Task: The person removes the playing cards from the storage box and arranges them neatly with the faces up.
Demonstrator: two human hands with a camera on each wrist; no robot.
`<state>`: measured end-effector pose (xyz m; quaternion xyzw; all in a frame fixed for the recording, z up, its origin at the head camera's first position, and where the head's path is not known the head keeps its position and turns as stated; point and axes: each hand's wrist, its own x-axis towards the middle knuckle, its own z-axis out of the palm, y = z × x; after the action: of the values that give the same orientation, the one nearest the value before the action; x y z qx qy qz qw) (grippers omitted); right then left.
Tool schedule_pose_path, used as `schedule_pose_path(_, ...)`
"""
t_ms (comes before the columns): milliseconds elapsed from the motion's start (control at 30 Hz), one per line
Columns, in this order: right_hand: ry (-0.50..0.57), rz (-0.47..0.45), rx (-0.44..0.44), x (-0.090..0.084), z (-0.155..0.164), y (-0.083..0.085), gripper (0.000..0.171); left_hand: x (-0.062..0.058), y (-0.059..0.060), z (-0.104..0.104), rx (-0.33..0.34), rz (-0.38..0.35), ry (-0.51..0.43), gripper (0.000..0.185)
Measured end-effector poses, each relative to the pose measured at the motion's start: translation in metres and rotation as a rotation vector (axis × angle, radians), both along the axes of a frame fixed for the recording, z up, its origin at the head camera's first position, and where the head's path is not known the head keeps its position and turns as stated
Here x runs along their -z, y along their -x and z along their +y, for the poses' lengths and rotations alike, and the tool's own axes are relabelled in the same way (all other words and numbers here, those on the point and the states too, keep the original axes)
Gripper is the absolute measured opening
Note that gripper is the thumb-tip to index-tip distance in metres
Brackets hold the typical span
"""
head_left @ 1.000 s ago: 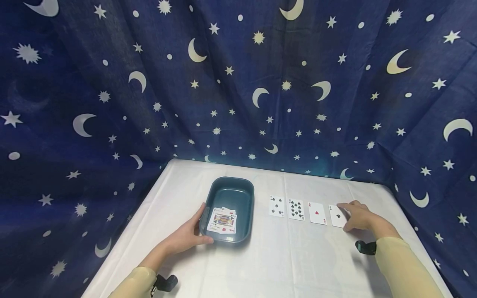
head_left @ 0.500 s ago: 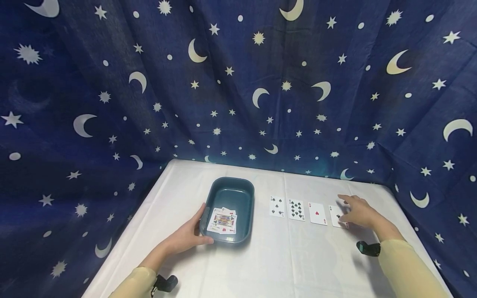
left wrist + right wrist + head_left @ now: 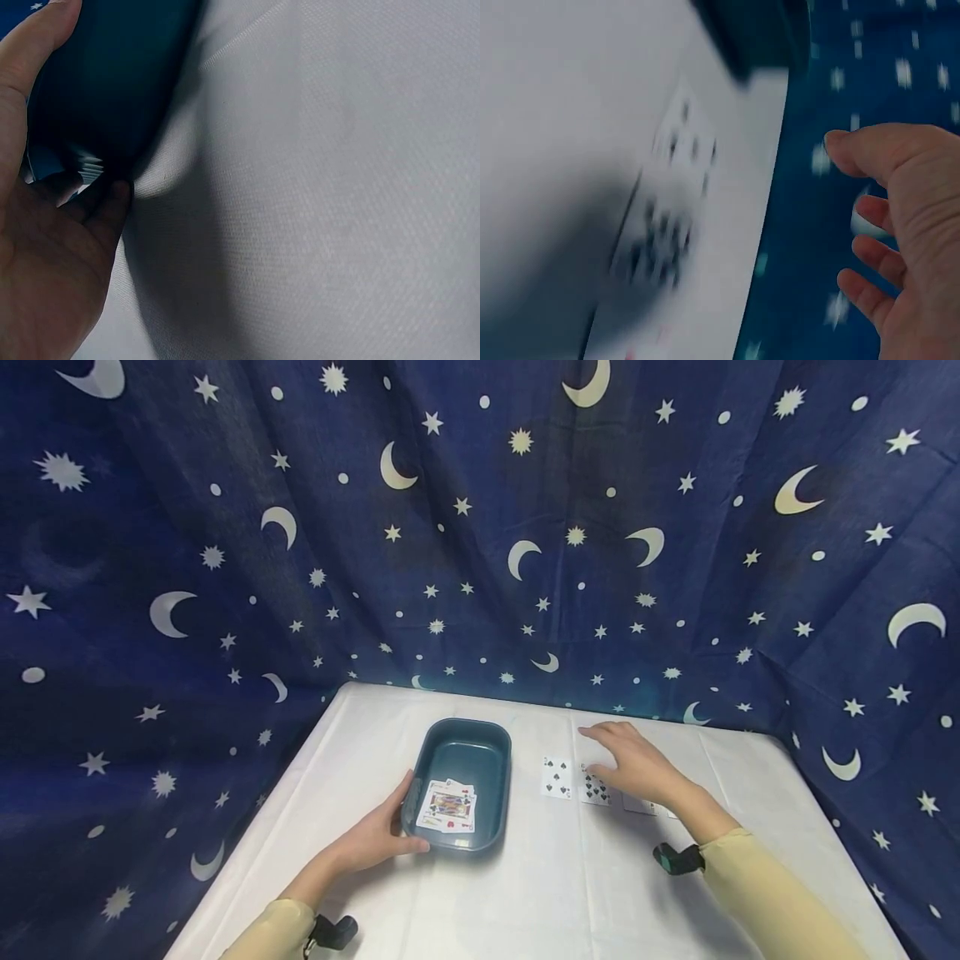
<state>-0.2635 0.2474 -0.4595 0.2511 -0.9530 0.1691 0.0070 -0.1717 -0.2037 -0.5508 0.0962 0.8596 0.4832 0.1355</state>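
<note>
A teal plastic bin (image 3: 470, 726) stands on the white tablecloth, with a few face-up cards (image 3: 447, 805) in its near end. My left hand (image 3: 377, 839) holds the bin's near-left corner, thumb along the front wall; in the left wrist view that hand (image 3: 45, 277) wraps the dark bin wall (image 3: 112, 75). A row of cards lies right of the bin: a five of spades (image 3: 557, 777), then a nine of spades (image 3: 594, 788). My right hand (image 3: 636, 762) hovers over the row with spread fingers and holds nothing. It hides most of two further cards (image 3: 639, 807).
A dark blue curtain with moons and stars (image 3: 480, 527) encloses the table at the back and sides. White cloth (image 3: 555, 893) stretches between the card row and the near edge. The right wrist view is blurred, showing the hand (image 3: 911, 225) above the cards (image 3: 664, 240).
My right hand has left the rightmost card and swept left over the row, now above the nine of spades. The left hand and the bin have stayed still.
</note>
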Motion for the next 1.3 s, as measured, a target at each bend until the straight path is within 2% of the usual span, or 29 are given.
schedule_pose_path(267, -0.015, 0.063, -0.365, 0.005, -0.098, -0.023, 0.056, -0.002, 0.000, 0.000, 0.006, -0.004, -0.006, 0.127)
schedule_pose_path(400, -0.062, 0.052, -0.475, 0.012, -0.136, -0.027, 0.051, -0.002, 0.001, 0.000, 0.022, -0.001, -0.012, 0.127)
schedule_pose_path(567, -0.189, 0.008, -0.507, 0.023, -0.167, -0.022, 0.046, -0.003, 0.001, -0.001, 0.039, -0.004, -0.015, 0.126)
schedule_pose_path(767, -0.338, -0.064, -0.522, 0.029, -0.189, -0.017, 0.066, -0.002, 0.001, -0.002, 0.040, -0.004, -0.025, 0.126)
schedule_pose_path(1000, -0.433, -0.104, -0.535, 0.035, -0.200, -0.020, 0.061, 0.000, 0.000, -0.002, 0.042, 0.002, -0.020, 0.126)
schedule_pose_path(1100, -0.464, -0.097, -0.516, 0.036, -0.202, -0.021, 0.065, -0.001, 0.000, -0.003, 0.041, 0.005, -0.021, 0.126)
schedule_pose_path(1300, -0.542, -0.026, -0.499, 0.037, -0.205, -0.022, 0.073, -0.002, 0.000, -0.003, 0.044, -0.008, -0.033, 0.125)
